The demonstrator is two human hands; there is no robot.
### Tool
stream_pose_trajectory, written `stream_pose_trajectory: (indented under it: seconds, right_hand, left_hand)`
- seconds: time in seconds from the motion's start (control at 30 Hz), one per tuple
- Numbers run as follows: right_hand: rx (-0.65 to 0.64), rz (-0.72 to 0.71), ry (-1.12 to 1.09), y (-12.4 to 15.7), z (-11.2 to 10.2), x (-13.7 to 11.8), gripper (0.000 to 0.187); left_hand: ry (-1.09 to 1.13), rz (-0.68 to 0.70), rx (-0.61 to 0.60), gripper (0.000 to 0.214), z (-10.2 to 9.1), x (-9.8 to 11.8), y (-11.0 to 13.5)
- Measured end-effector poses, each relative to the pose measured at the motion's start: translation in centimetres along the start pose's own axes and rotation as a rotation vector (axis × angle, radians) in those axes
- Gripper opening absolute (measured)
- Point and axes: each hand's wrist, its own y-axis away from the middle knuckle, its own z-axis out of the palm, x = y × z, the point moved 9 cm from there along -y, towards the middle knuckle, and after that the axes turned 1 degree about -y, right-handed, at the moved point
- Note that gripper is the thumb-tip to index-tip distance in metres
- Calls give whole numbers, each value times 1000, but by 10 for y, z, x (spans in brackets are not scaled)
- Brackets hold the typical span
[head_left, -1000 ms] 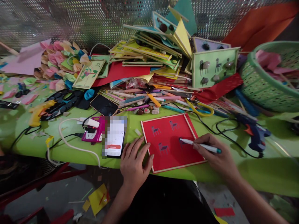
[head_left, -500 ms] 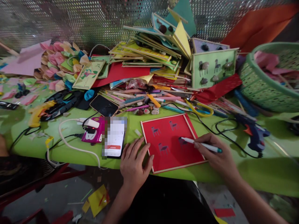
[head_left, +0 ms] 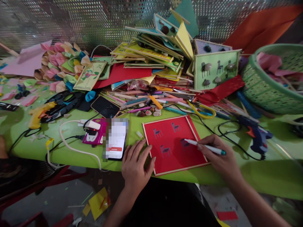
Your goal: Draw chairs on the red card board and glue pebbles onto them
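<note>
A red card (head_left: 174,154) with a pale border lies at the near edge of the green table (head_left: 71,154). Several small dark chair drawings are on it. My right hand (head_left: 219,157) grips a white pen with a teal cap (head_left: 205,147), its tip touching the chair drawing at the card's right side. My left hand (head_left: 136,165) lies flat with fingers spread, pressing the card's left edge, right beside a phone (head_left: 115,142).
Behind the card lie loose pens (head_left: 151,101), small stones (head_left: 148,112) and a heap of craft cards (head_left: 161,50). A green basket (head_left: 272,78) and a blue glue gun (head_left: 258,134) are at the right; a yellow glue gun (head_left: 39,113), scissors and cables lie left.
The pen tip has shifted slightly up and right on the right-hand chair drawing. My left hand has stayed in place.
</note>
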Motion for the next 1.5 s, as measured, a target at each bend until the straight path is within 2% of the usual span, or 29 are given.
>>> stream_pose_trajectory:
  seconds: [0.8,1.27,1.5]
  right_hand:
    - [-80,-16,-4,2,5,-3,13]
    - [5,10,-24,2,0,5,15]
    - [7,17,-20,2,0,5,15]
  left_hand:
    - [-13,6,-10,33,1,-1,2]
    - [-5,11,5,32,0,0,0]
    - [-10,9,0,33,1,-1,1]
